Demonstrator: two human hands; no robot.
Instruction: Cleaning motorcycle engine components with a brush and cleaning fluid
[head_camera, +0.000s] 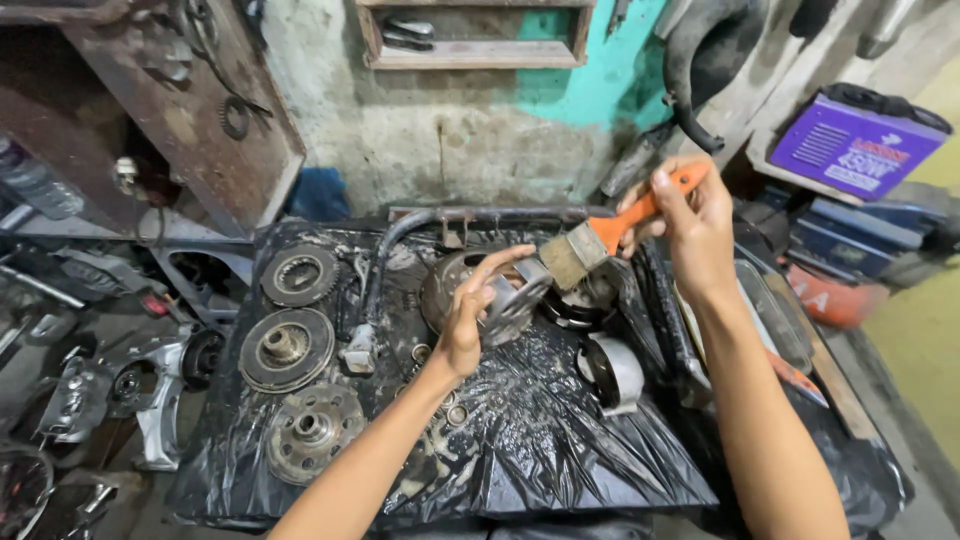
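Cleaning step in hand, by my read: your left hand (463, 325) pinches a round metal clutch part (510, 300) at center. Your right hand (690, 215), at 2 o'clock, wraps the orange-handled brush (600, 238), bristles touching the part. Next calls for steady strokes over the black-plastic-covered counter (560, 450).

A round grey metal engine part (508, 298), greasy and ribbed, is held tilted above the worktop. A paintbrush (610, 232) with an orange handle (bristles dirty and tan) slants down, its bristles touching the part's upper right edge
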